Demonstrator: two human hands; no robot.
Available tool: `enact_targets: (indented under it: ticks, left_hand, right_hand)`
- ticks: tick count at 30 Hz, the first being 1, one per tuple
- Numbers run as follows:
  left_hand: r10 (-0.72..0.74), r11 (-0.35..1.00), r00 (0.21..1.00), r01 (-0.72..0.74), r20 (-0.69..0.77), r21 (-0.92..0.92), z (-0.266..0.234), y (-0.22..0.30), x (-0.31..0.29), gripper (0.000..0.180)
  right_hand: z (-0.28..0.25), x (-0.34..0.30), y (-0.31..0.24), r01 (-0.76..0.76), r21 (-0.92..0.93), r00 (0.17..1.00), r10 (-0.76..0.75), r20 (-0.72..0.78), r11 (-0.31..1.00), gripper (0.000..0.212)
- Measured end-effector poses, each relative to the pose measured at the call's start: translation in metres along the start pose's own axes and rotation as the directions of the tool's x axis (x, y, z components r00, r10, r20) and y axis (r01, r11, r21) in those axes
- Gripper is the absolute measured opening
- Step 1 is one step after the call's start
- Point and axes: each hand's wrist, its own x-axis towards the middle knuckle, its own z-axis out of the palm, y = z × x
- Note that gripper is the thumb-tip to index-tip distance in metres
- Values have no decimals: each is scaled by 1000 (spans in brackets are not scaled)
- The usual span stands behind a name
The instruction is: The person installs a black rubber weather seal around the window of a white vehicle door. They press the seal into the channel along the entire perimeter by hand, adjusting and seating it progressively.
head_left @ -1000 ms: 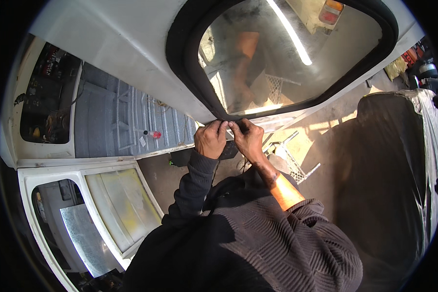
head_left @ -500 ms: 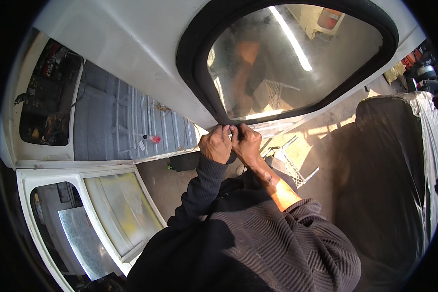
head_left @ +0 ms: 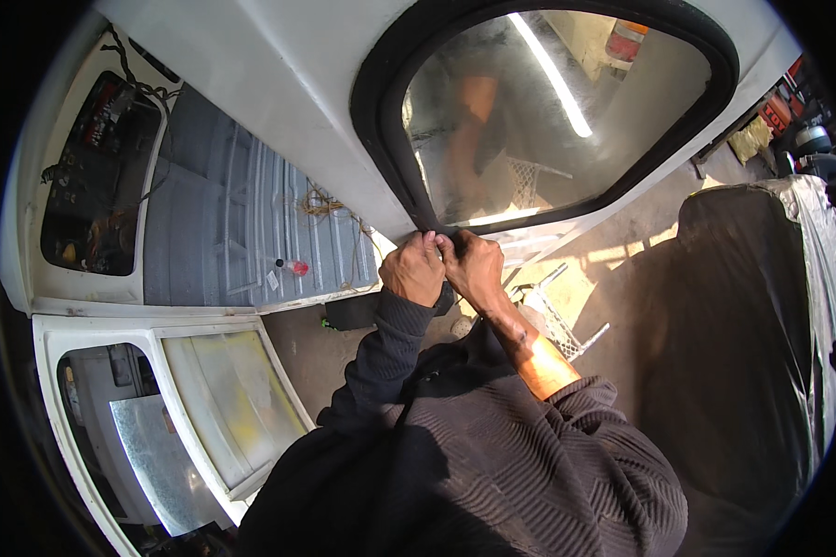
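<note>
My left hand [head_left: 412, 269] and my right hand [head_left: 474, 267] are together at the lower corner of a window in a white vehicle panel [head_left: 279, 84]. Their fingers are closed and bunched, thumbs almost touching, on the black rubber window seal [head_left: 381, 116]. The part of the seal under the fingertips is hidden. This seal runs thick all round the window glass [head_left: 641, 121], which mirrors an arm, a strip of light and a mesh-topped stand. Dark sleeves cover my left arm to the wrist and my right to about the elbow.
Left of the panel is a grey ribbed vehicle floor [head_left: 200, 186] with loose wires [head_left: 320, 202] and a small red-capped bottle [head_left: 295, 267]. An open white door [head_left: 279, 371] stands lower left. A metal stand [head_left: 557, 325] is beyond my right forearm; a dark-covered seat-like bulk [head_left: 734, 343] stands right.
The view has shifted slightly, showing more wires at the upper left. Both hands stay at the same corner of the seal, closed, with only a slight shift of the fingers.
</note>
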Motion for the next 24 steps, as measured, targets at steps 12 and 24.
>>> enact_targets:
  ticks: [12,24]
  left_hand:
    - [92,979,994,-80,56,-187,6,-23,4,21]
    - [142,972,987,-153,-70,-180,22,-24,-6,15]
  right_hand:
    - [9,-5,21,36,352,998,-15,-62,935,29]
    - [-6,-4,6,-234,233,972,220,87,944,35]
